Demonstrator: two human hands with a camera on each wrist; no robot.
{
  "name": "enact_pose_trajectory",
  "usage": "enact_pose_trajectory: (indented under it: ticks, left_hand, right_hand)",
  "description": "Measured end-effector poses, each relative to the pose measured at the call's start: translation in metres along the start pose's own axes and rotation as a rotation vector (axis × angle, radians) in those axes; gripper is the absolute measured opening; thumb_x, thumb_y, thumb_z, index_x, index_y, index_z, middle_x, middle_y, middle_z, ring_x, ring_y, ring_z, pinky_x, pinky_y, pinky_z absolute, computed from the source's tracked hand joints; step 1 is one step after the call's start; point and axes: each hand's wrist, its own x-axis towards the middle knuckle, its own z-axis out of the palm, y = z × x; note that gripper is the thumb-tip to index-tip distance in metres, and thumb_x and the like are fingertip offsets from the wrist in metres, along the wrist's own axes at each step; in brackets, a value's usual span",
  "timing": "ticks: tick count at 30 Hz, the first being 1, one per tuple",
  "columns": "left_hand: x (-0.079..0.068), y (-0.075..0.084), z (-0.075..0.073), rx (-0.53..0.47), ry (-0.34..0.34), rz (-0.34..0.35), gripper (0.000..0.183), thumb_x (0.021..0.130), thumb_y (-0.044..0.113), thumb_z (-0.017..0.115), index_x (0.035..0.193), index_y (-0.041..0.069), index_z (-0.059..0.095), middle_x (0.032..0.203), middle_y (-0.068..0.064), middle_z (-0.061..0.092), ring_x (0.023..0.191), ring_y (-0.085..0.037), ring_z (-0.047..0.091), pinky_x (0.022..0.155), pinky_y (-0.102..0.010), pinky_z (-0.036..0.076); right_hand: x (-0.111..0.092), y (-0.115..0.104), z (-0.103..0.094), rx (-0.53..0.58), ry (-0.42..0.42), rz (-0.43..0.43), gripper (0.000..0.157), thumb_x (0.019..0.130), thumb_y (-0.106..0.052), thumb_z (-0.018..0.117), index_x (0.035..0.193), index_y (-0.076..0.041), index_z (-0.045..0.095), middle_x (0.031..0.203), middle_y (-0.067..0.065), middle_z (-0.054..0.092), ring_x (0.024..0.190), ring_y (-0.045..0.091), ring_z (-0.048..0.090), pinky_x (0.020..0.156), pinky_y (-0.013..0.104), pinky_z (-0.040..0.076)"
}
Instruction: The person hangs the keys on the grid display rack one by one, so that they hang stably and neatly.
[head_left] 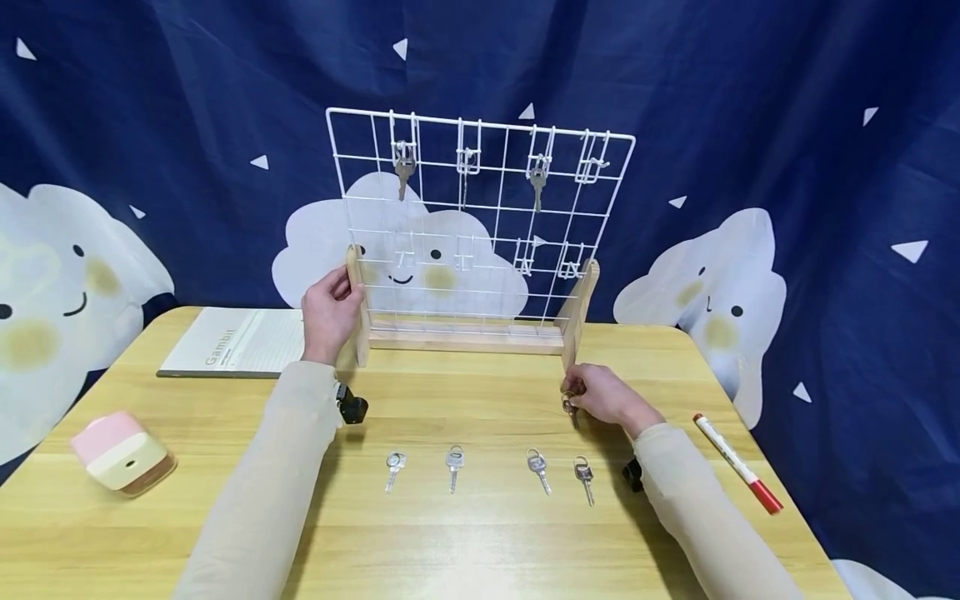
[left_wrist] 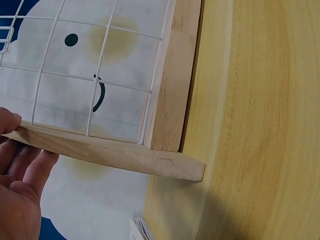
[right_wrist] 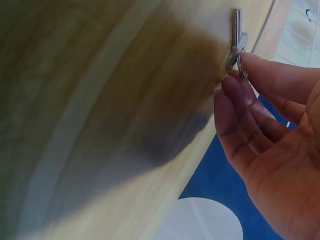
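Note:
My left hand (head_left: pixel 330 315) grips the left wooden upright (left_wrist: pixel 100 154) of a white wire grid rack (head_left: pixel 495 200), thumb on one side and fingers on the other in the left wrist view. Between thumb and fingertips, my right hand (head_left: pixel 602 393) pinches a key (right_wrist: pixel 236 37) by its small ring. That key is above the table by the foot of the rack's right upright (head_left: pixel 577 312). Three keys hang from upper hooks, among them one at the left (head_left: pixel 404 171) and one further right (head_left: pixel 537 187). The top right hook (head_left: pixel 591 169) and the lower hooks hold nothing.
Several keys lie in a row on the wooden table (head_left: pixel 450 550), one of them a ringed key (head_left: pixel 537 469). At the left are a notebook (head_left: pixel 232 342) and a pink-and-cream box-like object (head_left: pixel 123 454). A red-capped marker (head_left: pixel 738 462) lies at the right. Behind hangs a blue curtain (head_left: pixel 712 100).

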Motion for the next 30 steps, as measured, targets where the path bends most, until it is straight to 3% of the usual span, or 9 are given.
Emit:
enact_pose_trajectory:
  ticks: [9,16,25,30]
  left_hand:
    - [-0.002,0.0,0.001,0.01,-0.018,0.0,0.041,0.094,0.006,0.059,0.135,0.001,0.058,0.13,-0.018,0.06,0.118,-0.024,0.059,0.096,-0.027,0.05]
    - [-0.001,0.002,0.003,0.006,-0.012,0.015,0.043,0.094,0.004,0.059,0.136,0.0,0.056,0.131,-0.019,0.059,0.119,-0.026,0.058,0.097,-0.028,0.049]
    - [-0.001,0.003,0.0,0.008,-0.02,-0.007,0.044,0.094,0.004,0.059,0.138,0.002,0.055,0.132,-0.019,0.058,0.12,-0.026,0.058,0.097,-0.028,0.049]
    - [-0.002,0.002,0.0,-0.001,-0.024,-0.004,0.044,0.094,0.004,0.059,0.138,0.001,0.055,0.132,-0.02,0.058,0.12,-0.027,0.057,0.097,-0.029,0.049]
  right_hand:
    - [-0.01,0.003,-0.005,-0.02,0.001,-0.054,0.016,0.083,0.011,0.064,0.083,-0.005,0.067,0.074,-0.001,0.064,0.069,0.01,0.058,0.067,0.029,0.051]
    - [-0.018,-0.003,-0.023,-0.097,0.079,-0.085,0.013,0.083,0.006,0.064,0.084,-0.006,0.068,0.077,-0.001,0.062,0.072,0.014,0.057,0.067,0.033,0.051]
    - [-0.029,-0.019,-0.048,-0.095,0.183,-0.154,0.016,0.081,0.009,0.062,0.085,-0.005,0.069,0.076,-0.001,0.062,0.07,0.015,0.057,0.065,0.034,0.052]
    - [-0.035,-0.026,-0.055,-0.085,0.187,-0.153,0.015,0.083,0.009,0.063,0.086,-0.005,0.069,0.076,-0.001,0.061,0.07,0.014,0.057,0.065,0.034,0.051]
